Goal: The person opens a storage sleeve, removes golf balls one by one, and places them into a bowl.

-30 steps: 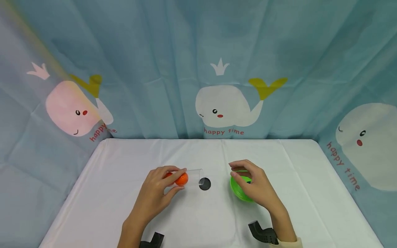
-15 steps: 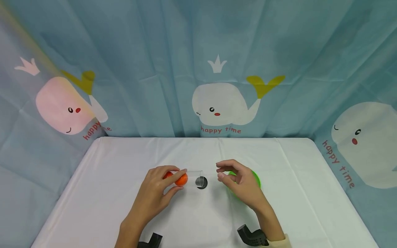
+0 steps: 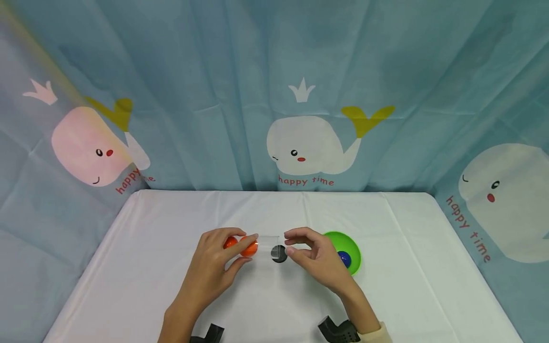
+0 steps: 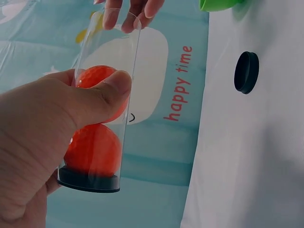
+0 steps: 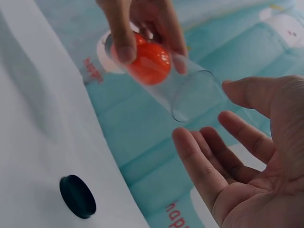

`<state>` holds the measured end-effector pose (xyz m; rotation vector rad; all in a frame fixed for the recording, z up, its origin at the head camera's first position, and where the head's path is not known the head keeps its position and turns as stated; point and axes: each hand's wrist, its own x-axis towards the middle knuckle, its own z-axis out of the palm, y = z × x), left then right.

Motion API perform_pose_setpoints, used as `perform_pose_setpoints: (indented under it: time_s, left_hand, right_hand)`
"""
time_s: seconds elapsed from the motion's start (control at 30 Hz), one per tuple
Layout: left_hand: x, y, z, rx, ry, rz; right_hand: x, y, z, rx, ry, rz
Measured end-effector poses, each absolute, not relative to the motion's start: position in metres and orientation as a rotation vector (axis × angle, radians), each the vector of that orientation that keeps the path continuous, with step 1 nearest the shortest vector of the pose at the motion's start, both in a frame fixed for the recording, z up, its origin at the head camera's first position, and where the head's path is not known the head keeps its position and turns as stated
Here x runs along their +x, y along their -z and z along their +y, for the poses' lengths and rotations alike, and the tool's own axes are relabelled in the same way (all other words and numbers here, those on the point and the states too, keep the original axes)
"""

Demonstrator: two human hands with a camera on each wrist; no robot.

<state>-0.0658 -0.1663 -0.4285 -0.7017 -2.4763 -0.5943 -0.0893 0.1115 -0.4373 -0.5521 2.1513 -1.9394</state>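
We have a clear tube (image 3: 265,243) sideways in the left hand (image 3: 216,257), two orange balls (image 4: 95,147) in line inside its black-capped end. Right hand (image 3: 317,262) just beside the open mouth. Loose black cap (image 3: 281,256) on the table (image 3: 274,307).

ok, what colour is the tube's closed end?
Black. The base cap shows best in the left wrist view.

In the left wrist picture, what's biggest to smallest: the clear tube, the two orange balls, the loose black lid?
1. Clear tube
2. Upper orange ball and lower orange ball, too alike to rank
3. Loose black lid
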Motion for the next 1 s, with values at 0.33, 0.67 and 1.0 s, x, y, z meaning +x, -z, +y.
perform_pose_setpoints:
  time_s: [0.33, 0.67, 1.0]
  left_hand:
    - [-0.065, 0.425, -0.165, -0.701, 0.581, -2.468]
    - [-0.061, 0.419, -0.164, -0.698, 0.517, -2.434]
    - [-0.058, 0.415, -0.165, -0.686, 0.526, -2.467]
  right_hand:
    - [-0.088, 0.441, 0.100, -0.572, 1.996, 2.103]
    - [-0.087, 0.443, 0.097, -0.488, 2.004, 2.059]
    - [-0.087, 0.442, 0.093, -0.495, 2.016, 2.045]
